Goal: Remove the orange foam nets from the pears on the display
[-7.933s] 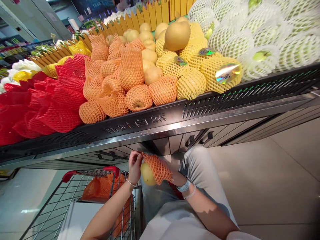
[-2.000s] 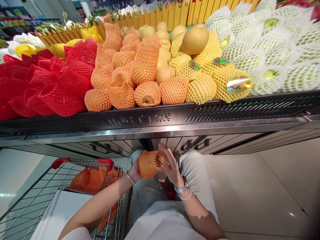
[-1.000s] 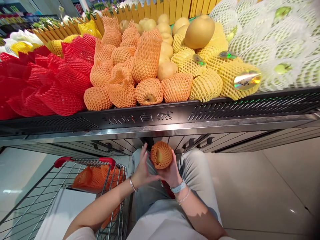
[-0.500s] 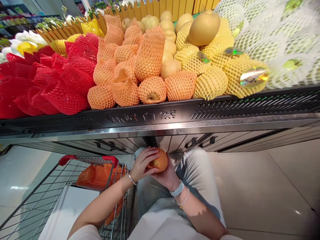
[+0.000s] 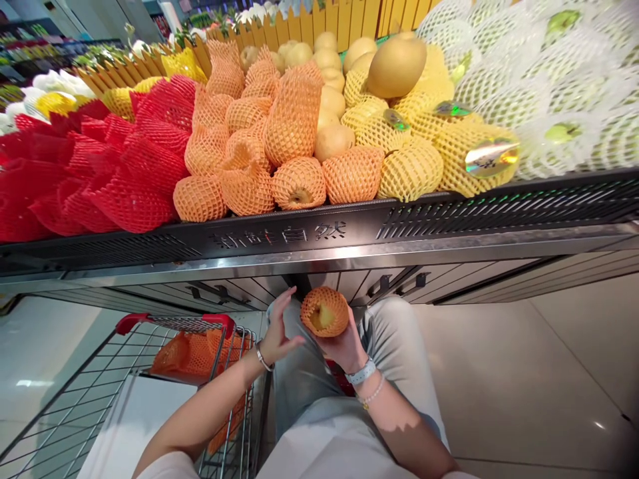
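Observation:
Over my lap, my right hand (image 5: 345,347) holds a pear (image 5: 325,318) in an orange foam net from below and the side. The net's opening faces up and shows a patch of pale yellow skin. My left hand (image 5: 277,334) is just to the left of the pear, apart from it, with thumb and fingers spread and nothing in them. Ahead, more fruit in orange foam nets (image 5: 298,183) sits in the front row of the display, next to bare yellow-brown pears (image 5: 334,140).
A wire shopping cart (image 5: 229,386) stands at my left, with orange foam nets (image 5: 184,352) and a white box (image 5: 144,412) in it. The black display rim (image 5: 279,229) crosses in front of me. Red-netted (image 5: 134,173), yellow-netted (image 5: 412,169) and white-netted fruit (image 5: 564,133) fill the shelf.
My left hand has let go of the netted pear and moved left, fingers spreading. In my right hand the pear has shifted slightly right, its net opening now turned up.

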### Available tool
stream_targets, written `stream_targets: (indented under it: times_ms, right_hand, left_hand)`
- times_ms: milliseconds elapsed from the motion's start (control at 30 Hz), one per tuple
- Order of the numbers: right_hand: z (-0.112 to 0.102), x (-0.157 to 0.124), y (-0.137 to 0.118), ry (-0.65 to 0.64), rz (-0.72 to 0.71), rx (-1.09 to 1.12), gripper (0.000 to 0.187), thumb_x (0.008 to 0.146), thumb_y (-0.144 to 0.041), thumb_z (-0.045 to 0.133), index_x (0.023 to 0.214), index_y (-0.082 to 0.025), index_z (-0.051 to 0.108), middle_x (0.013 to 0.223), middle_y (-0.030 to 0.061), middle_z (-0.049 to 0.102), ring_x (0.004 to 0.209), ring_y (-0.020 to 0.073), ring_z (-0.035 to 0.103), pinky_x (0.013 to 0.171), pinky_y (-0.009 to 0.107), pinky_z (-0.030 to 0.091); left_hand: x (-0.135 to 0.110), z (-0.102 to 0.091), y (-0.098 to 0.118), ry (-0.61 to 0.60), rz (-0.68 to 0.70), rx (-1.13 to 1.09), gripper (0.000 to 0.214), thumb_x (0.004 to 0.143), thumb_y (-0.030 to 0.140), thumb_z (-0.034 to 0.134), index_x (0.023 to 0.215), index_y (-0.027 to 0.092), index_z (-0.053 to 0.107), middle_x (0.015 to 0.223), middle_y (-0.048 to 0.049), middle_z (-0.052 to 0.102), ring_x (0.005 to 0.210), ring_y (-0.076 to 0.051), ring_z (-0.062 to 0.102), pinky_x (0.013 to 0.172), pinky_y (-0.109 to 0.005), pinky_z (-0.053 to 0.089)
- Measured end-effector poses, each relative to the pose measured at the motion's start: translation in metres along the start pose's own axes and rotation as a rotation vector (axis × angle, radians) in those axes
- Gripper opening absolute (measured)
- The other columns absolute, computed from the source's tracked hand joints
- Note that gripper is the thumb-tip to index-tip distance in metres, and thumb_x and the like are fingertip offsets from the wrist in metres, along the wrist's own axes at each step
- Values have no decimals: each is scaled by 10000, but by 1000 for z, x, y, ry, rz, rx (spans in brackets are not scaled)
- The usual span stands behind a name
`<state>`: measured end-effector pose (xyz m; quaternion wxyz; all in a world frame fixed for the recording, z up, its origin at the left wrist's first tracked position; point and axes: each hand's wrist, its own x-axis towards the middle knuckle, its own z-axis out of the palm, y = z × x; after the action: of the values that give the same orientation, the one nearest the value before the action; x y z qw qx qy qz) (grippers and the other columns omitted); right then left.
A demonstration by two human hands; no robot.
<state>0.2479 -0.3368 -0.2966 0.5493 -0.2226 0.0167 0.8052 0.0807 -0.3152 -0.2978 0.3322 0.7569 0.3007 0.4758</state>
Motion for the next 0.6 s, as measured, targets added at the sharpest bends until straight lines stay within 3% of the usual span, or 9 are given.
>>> stream_targets:
  times_ms: [67, 133, 233, 300, 433, 533, 600]
  right_hand:
    - [1, -2, 8, 25, -62, -54, 484, 842, -609, 448, 1039, -216, 650, 1098, 65, 688, 1042, 223, 637, 959, 424, 492]
    - [0, -6, 21, 45, -160, -141, 466, 838, -611, 464, 1059, -242, 642, 1127, 55, 678, 1072, 234, 625, 956, 444, 496]
    - [0, -10, 41, 34, -315, -246, 480, 795, -633, 532, 1102, -276, 623, 1153, 55, 660, 1084, 242, 611, 932, 447, 509]
    - [2, -10, 46, 8, -381, -279, 548, 763, -664, 552, 1164, -293, 600, 1188, 57, 640, 1091, 234, 602, 932, 426, 508]
    - [9, -8, 26, 56, -535, -304, 543, 855, -611, 440, 1336, -359, 448, 1338, 21, 547, 1188, 195, 547, 968, 405, 470]
    - [11, -8, 1, 73, -625, -333, 518, 882, -579, 409, 1353, -363, 418, 1416, 4, 480, 1268, 202, 486, 1014, 413, 418]
    - [10, -8, -7, 23, -555, -342, 531, 865, -620, 412, 1275, -302, 524, 1376, 28, 526, 1270, 223, 486, 1024, 401, 408]
  left_hand:
    - [-2, 8, 2, -19, -17, 31, 1058, 585, 472, 818, 1437, 356, 202, 1536, -128, 217, 1422, -361, 203, 1130, -580, 178]
    - [-1, 14, 8, -44, -118, 28, 1175, 520, 474, 851, 1451, 321, 152, 1534, -156, 192, 1423, -386, 177, 1137, -582, 161]
    - [5, 14, 17, -30, -298, -90, 1040, 554, 531, 811, 1409, 242, 295, 1449, -158, 359, 1364, -377, 311, 1140, -540, 217]
    - [10, 9, 21, 41, -361, -169, 965, 562, 570, 786, 1363, 216, 379, 1381, -148, 449, 1321, -358, 382, 1124, -505, 279]
    - [14, 0, 21, 193, -452, -240, 854, 625, 626, 698, 1318, 197, 444, 1273, -141, 554, 1285, -345, 425, 1083, -490, 333]
    - [15, -2, 22, 155, -511, -277, 778, 633, 594, 699, 1275, 203, 498, 1215, -132, 601, 1249, -351, 460, 1059, -496, 354]
    - [17, 0, 26, 85, -512, -272, 755, 633, 567, 711, 1266, 210, 509, 1197, -125, 610, 1232, -348, 476, 1053, -495, 364]
